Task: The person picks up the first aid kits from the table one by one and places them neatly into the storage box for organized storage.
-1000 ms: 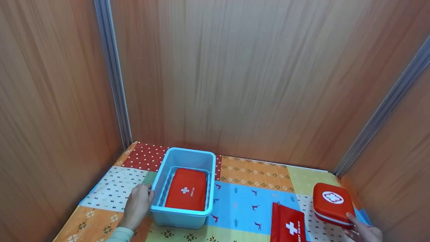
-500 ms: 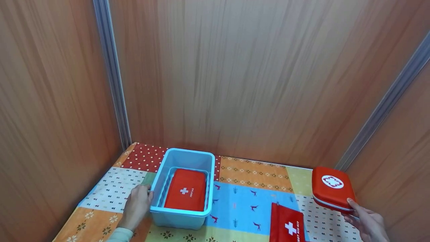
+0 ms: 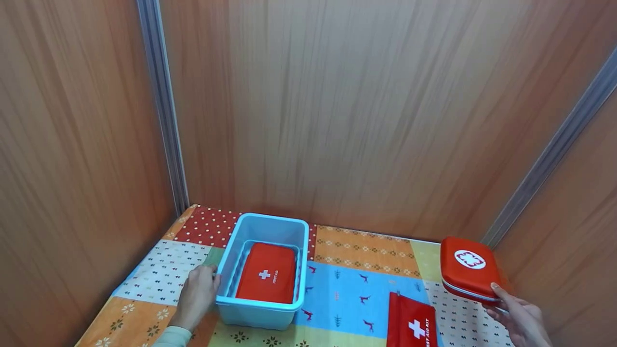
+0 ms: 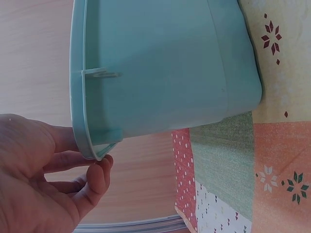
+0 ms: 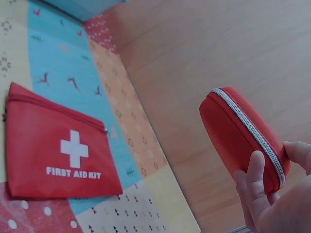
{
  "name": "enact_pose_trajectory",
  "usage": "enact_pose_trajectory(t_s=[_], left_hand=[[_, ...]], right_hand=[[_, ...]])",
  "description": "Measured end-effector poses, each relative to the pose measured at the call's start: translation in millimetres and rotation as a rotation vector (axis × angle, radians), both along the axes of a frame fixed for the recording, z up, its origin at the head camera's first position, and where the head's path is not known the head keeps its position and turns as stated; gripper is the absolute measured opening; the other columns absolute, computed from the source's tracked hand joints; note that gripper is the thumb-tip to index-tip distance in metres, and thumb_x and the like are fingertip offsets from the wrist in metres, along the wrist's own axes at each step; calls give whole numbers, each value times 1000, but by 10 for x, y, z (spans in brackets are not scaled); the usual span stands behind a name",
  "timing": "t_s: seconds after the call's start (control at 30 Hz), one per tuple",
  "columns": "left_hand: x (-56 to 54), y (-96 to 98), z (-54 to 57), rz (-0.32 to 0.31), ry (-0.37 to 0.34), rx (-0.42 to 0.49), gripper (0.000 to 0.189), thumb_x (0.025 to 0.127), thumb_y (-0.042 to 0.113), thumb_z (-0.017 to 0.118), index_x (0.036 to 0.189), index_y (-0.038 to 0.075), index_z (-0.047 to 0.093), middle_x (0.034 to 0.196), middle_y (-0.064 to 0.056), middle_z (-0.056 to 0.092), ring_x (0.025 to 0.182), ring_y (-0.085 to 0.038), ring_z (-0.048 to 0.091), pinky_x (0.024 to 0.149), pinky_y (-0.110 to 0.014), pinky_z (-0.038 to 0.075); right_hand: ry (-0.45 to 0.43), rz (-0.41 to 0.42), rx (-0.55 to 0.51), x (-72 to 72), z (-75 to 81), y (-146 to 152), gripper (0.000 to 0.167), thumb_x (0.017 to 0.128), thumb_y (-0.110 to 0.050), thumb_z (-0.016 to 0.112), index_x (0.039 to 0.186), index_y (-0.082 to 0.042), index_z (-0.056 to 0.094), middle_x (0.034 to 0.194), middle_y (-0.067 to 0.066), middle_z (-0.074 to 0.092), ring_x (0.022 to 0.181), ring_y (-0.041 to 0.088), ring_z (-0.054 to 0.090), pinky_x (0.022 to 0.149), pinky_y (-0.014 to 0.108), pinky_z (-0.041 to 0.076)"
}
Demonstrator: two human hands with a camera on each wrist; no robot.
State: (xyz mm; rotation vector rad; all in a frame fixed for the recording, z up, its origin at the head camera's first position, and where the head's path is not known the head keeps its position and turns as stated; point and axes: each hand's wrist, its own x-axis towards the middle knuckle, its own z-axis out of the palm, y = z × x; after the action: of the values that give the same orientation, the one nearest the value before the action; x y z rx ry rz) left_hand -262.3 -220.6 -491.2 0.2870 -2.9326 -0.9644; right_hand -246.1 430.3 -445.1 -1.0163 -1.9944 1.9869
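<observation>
A red zippered first aid case (image 3: 466, 270) with a round white emblem is held up at the right by my right hand (image 3: 519, 315). The right wrist view shows thumb and fingers pinching one end of the case (image 5: 243, 141), across its grey zipper. At the left, my left hand (image 3: 196, 294) grips the rim of a light blue plastic bin (image 3: 260, 313). In the left wrist view its fingers (image 4: 97, 182) curl round the bin's corner. Inside the bin lies a flat red first aid pouch (image 3: 267, 272) with a white cross.
A red first aid kit bag (image 3: 412, 320) with a white cross lies on the patchwork tablecloth (image 3: 337, 294), between the bin and my right hand. Wood-grain panels (image 3: 313, 120) stand behind the table and at both sides, with grey metal strips (image 3: 166, 106) at the corners.
My right hand has raised the red first aid case off the tablecloth, then moved it slightly left. My left hand and the bin have stayed in place.
</observation>
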Motion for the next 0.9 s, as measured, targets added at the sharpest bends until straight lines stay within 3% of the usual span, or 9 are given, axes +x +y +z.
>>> enact_pose_trajectory(t_s=[0.27, 0.4, 0.6, 0.9], left_hand=[[14, -22, 4, -2, -16, 13, 41, 94, 11, 62, 127, -12, 56, 102, -21, 62, 94, -29, 62, 67, -33, 55], [20, -32, 7, -1, -19, 21, 40, 95, 11, 62, 127, -12, 56, 102, -21, 63, 93, -27, 62, 67, -34, 54], [26, -40, 0, -12, 0, 27, 36, 94, 10, 61, 123, -12, 58, 99, -20, 63, 88, -25, 62, 66, -34, 53], [14, -6, -7, 6, 19, 15, 40, 94, 10, 62, 126, -13, 56, 107, -25, 63, 92, -28, 62, 67, -35, 54]], right_hand=[[17, 99, -58, -70, 18, -220, 101, 75, -53, 78, 144, 3, 30, 76, -10, 64, 75, 19, 71, 78, 28, 57], [32, 106, -42, -131, 24, -433, 95, 75, -53, 77, 139, 3, 33, 75, -10, 65, 73, 16, 71, 75, 28, 57], [70, 210, -3, -202, 36, -767, 84, 84, -48, 72, 139, 4, 38, 80, -9, 68, 75, 16, 71, 74, 26, 57], [70, 280, 10, -346, 96, -1286, 83, 84, -46, 73, 140, 4, 38, 83, -4, 69, 77, 16, 71, 73, 27, 57]])
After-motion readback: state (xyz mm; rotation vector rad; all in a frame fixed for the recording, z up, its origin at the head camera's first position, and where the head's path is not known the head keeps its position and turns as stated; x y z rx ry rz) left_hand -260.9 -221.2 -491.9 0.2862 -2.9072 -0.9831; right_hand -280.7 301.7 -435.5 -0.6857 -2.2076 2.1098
